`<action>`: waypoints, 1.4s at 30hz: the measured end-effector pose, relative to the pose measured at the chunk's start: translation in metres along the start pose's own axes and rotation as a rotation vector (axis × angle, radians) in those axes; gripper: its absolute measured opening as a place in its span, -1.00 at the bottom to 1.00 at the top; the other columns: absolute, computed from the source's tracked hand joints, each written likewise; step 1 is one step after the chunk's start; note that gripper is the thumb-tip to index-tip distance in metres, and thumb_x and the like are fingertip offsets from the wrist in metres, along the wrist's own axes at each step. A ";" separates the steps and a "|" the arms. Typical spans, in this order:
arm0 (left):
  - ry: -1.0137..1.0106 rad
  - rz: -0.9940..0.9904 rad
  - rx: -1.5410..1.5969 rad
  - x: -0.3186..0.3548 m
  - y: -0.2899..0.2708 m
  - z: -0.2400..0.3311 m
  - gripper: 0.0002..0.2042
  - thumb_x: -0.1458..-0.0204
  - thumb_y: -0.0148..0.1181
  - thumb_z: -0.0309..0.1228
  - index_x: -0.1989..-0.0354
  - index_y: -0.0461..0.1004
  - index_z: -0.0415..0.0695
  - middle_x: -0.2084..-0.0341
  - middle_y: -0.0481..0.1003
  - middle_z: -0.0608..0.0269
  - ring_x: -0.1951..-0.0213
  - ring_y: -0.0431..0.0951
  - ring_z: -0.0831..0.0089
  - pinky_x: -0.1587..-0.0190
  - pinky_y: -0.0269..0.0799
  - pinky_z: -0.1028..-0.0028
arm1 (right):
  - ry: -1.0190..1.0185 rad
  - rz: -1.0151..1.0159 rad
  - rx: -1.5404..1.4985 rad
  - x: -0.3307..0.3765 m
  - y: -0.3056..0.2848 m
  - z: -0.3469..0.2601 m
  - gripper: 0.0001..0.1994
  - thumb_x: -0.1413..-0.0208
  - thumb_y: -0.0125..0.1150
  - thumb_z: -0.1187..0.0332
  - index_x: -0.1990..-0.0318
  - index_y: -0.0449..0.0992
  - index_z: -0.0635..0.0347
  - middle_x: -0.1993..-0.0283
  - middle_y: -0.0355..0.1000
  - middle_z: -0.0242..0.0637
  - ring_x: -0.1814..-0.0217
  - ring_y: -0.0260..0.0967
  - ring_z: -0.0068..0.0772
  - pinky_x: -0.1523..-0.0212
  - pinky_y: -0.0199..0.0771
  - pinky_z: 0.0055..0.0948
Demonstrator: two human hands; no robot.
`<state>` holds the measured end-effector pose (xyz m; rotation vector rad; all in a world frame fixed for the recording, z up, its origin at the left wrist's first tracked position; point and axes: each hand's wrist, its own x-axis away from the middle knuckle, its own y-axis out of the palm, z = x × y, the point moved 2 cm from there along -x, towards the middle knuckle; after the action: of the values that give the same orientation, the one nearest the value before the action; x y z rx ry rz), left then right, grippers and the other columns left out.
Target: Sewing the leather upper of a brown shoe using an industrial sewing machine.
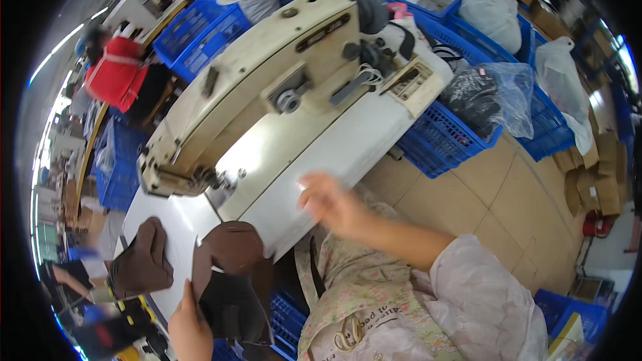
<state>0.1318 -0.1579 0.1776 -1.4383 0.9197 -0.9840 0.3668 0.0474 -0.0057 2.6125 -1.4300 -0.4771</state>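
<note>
While L hand (190, 324) pinches brown pc (234, 247), R hand (331, 207) (blurred, grip unclear) hovers nr sewing machine (261, 53) w/ lettered nameplate (323, 32).

Two hands (189, 329) (331, 205) — one sewing machine (251, 70), one held brown workpiece (234, 247)

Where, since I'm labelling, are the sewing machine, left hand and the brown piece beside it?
Sewing machine (257, 70): head view, on arm.
Left hand (190, 330): head view, mid-hand.
Brown piece (234, 253): head view, rounded top.

Right hand (329, 206) blurred, fingers (314, 190) loosely bent, forearm (404, 241) angled leftward, left hand (190, 329) gripping
</note>
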 end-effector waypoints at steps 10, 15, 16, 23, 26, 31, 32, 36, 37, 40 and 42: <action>-0.099 -0.168 -0.191 -0.030 -0.015 0.019 -0.61 -0.26 -0.05 -0.37 -0.26 0.37 0.02 0.31 0.56 -0.16 0.32 0.58 -0.06 0.31 0.45 0.11 | -0.355 0.258 1.332 -0.080 -0.301 -0.029 -0.73 -0.04 0.24 0.40 0.07 0.64 -0.03 0.03 0.54 -0.24 -0.13 0.39 -0.22 -0.32 0.13 -0.05; -0.102 -0.143 -0.201 -0.034 -0.008 0.012 -0.61 -0.25 -0.05 -0.39 -0.26 0.37 0.02 0.29 0.57 -0.13 0.32 0.58 -0.04 0.30 0.45 0.12 | -0.304 0.192 1.138 -0.075 -0.313 -0.009 -0.69 0.09 0.20 0.52 0.15 0.67 0.05 -0.06 0.52 -0.24 -0.17 0.38 -0.17 -0.27 0.24 -0.15; -0.113 -0.144 -0.208 -0.034 -0.006 0.010 -0.60 -0.25 -0.05 -0.39 -0.27 0.36 0.03 0.28 0.57 -0.11 0.31 0.58 -0.04 0.28 0.45 0.12 | -0.251 0.217 0.981 -0.078 -0.315 -0.009 -0.69 0.11 0.19 0.52 0.16 0.67 0.09 -0.06 0.52 -0.22 -0.16 0.39 -0.15 -0.24 0.30 -0.21; -0.168 -0.165 -0.174 -0.037 -0.012 0.014 -0.62 -0.27 -0.08 -0.39 -0.26 0.37 0.02 0.21 0.58 -0.02 0.23 0.59 0.01 -0.08 0.38 0.12 | 0.048 0.929 1.141 -0.201 -0.406 -0.028 -0.51 -0.01 0.27 0.12 -0.10 0.50 0.10 -0.11 0.47 0.00 -0.19 0.40 0.05 -0.20 0.36 -0.13; -0.263 -0.181 -0.124 -0.035 -0.020 0.027 -0.63 -0.29 -0.10 -0.36 -0.26 0.37 0.04 0.09 0.55 -0.08 0.03 0.54 -0.05 -0.22 0.27 0.10 | 0.279 0.775 1.017 -0.224 -0.392 -0.034 -0.11 0.07 0.37 -0.05 -0.28 0.23 0.46 -0.25 0.31 0.27 -0.32 0.29 0.11 -0.29 0.29 -0.19; -0.396 -0.262 -0.069 -0.035 -0.023 0.026 -0.63 -0.31 -0.12 -0.31 -0.28 0.36 0.11 -0.12 0.41 -0.18 -0.29 0.23 -0.19 -0.21 0.30 0.12 | 0.266 0.926 0.953 -0.221 -0.445 -0.027 -0.41 0.21 0.42 0.23 -0.04 0.51 0.31 -0.03 0.50 0.14 -0.10 0.47 0.06 -0.12 0.42 -0.25; -0.421 -0.273 -0.070 -0.032 -0.024 0.026 -0.63 -0.31 -0.12 -0.31 -0.28 0.36 0.11 -0.12 0.41 -0.18 -0.29 0.23 -0.19 -0.21 0.30 0.12 | 0.174 1.028 0.895 -0.222 -0.435 -0.031 -0.51 0.18 0.40 0.27 0.04 0.55 0.33 0.04 0.53 0.13 -0.07 0.48 0.08 -0.12 0.42 -0.21; -0.460 -0.184 -0.068 -0.023 -0.028 0.007 -0.60 -0.30 -0.09 -0.37 -0.32 0.32 0.07 -0.20 0.34 -0.23 -0.17 0.43 -0.05 -0.09 0.43 0.26 | -0.249 1.296 1.015 -0.181 -0.446 -0.080 -0.48 0.13 0.32 0.28 -0.04 0.48 0.34 -0.02 0.50 0.10 -0.11 0.46 0.04 -0.14 0.40 -0.19; -0.338 -0.037 -0.036 -0.016 -0.030 0.001 -0.68 -0.25 0.02 -0.48 -0.17 0.43 -0.14 -0.01 0.49 -0.23 0.02 0.58 -0.05 0.01 0.50 0.25 | -0.174 1.303 1.079 -0.169 -0.443 -0.097 -0.44 0.09 0.31 0.25 -0.09 0.45 0.37 -0.07 0.46 0.13 -0.16 0.41 0.07 -0.17 0.38 -0.18; -0.257 0.158 0.072 -0.007 -0.022 -0.052 -0.59 -0.27 -0.13 -0.61 -0.30 0.28 -0.23 -0.18 0.41 -0.08 -0.24 0.41 0.14 -0.24 0.27 0.34 | -0.198 1.287 1.197 -0.110 -0.483 -0.159 -0.39 0.04 0.34 0.13 -0.07 0.45 0.46 0.06 0.53 0.05 -0.01 0.47 0.00 -0.07 0.42 -0.17; -0.196 0.280 0.031 0.001 -0.035 -0.042 -0.56 -0.23 -0.13 -0.64 -0.30 0.30 -0.20 -0.09 0.47 -0.12 0.00 0.54 -0.02 -0.03 0.40 0.31 | -0.404 1.190 0.603 -0.095 -0.426 -0.168 -0.65 -0.04 0.33 0.34 0.07 0.51 0.40 0.30 0.50 -0.20 0.39 0.47 -0.30 0.32 0.48 -0.36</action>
<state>0.0938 -0.1708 0.2146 -1.3115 0.9261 -0.6350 0.7153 0.3519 0.0631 1.4092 -3.2108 -0.4180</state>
